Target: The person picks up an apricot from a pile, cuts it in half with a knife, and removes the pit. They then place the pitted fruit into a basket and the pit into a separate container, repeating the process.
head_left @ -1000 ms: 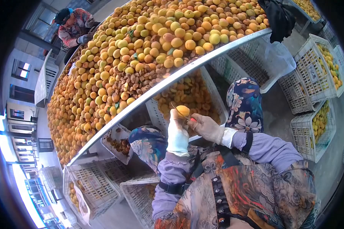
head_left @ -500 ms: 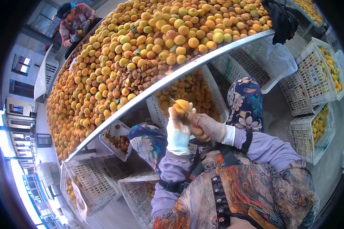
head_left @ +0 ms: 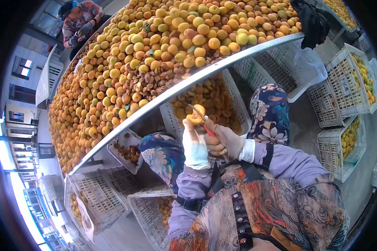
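In my gloved left hand (head_left: 194, 144) is an apricot (head_left: 193, 118), split open so its orange flesh shows. My gloved right hand (head_left: 227, 139) is closed around a knife (head_left: 210, 131) with a red handle. The knife's thin blade crosses the opened fruit. Both hands are close together above my lap, over the near end of a white crate (head_left: 237, 98) of apricot halves (head_left: 211, 100). Whether the pit is still inside the fruit cannot be made out.
A metal-edged table (head_left: 188, 80) carries a big heap of apricots (head_left: 113, 73) and a patch of brown pits (head_left: 155, 79). White crates (head_left: 343, 92) stack at right; more crates (head_left: 96, 196) stand lower left. A black cloth (head_left: 314, 25) hangs off the corner. Another person (head_left: 81, 21) works at upper left.
The apricot has gone from looking whole around the blade to lying open with its flesh exposed. My right hand has turned, showing the red handle. The other person's hands have shifted.
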{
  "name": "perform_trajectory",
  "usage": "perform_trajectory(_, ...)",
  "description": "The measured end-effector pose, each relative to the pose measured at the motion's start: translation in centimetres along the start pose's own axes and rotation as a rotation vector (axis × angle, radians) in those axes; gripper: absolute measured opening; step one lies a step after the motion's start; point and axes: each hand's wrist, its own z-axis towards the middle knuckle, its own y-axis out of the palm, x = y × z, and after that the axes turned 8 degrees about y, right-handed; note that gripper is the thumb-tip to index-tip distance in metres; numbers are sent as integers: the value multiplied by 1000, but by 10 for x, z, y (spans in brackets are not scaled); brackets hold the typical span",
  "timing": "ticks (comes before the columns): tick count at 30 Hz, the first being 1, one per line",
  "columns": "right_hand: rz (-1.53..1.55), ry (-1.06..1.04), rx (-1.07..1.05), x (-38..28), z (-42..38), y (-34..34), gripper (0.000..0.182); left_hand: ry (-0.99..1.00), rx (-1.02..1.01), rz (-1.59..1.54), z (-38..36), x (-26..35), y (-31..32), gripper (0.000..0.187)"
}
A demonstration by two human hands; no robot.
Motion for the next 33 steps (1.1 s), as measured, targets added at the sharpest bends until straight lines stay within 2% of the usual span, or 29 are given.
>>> perform_trajectory(1,17,-33,60,-1,-1,5,51,-1,1,0,0,1,-1,64)
perform_trajectory(3,34,-66,121,-2,0,9,52,-47,-30,-252,1,2,-2,59)
perform_trajectory(7,3,-75,68,-4,2,9,56,19,10,-150,6,-2,-11,58)
perform_trajectory(9,16,-82,61,-5,3,6,60,-47,-182,-351,9,-4,-23,57)
perform_trajectory(10,14,-76,76,-5,4,3,58,-46,-181,-349,14,-8,-25,57)
perform_trajectory(12,10,-72,90,-7,4,-1,55,98,156,-535,26,-11,-21,56)
perform_trajectory(13,3,-66,184,-8,3,-4,52,204,175,-471,24,-6,-14,56)
perform_trajectory(14,-5,-60,277,-10,2,-5,48,134,152,-519,26,-3,-18,55)
perform_trajectory(15,-8,-62,275,-13,1,-3,48,65,129,-566,28,1,-22,54)
perform_trajectory(17,-76,-152,371,-22,-5,2,37,65,99,-569,30,3,-25,52)
perform_trajectory(18,-10,-175,340,-29,-8,4,27,60,73,-573,29,4,-23,51)
perform_trajectory(19,-8,-178,342,-35,-11,8,27,58,70,-572,28,4,-22,51)
perform_trajectory(21,-204,-400,348,-47,-15,21,21,68,-116,-607,23,6,-19,49)
perform_trajectory(22,-235,-441,364,-53,-20,29,18,67,-119,-605,21,7,-17,49)
perform_trajectory(25,-296,-573,303,-70,-29,46,16,-98,-312,-615,11,20,-4,51)
perform_trajectory(26,-315,-648,255,-73,-30,49,16,-136,-176,-518,3,25,9,55)
perform_trajectory(27,-315,-648,255,-75,-32,54,16,-135,-176,-519,-1,28,14,55)
perform_trajectory(29,-378,-840,214,-79,-37,66,21,-215,-200,-397,-7,30,20,63)
perform_trajectory(30,-365,-914,206,-79,-32,68,25,-227,-146,-271,-12,30,29,69)
perform_trajectory(31,-365,-915,208,-79,-33,66,25,-224,-156,-222,-16,31,35,58)
perform_trajectory(33,-338,-842,131,-76,-34,63,26,-247,-222,-217,-21,22,34,56)
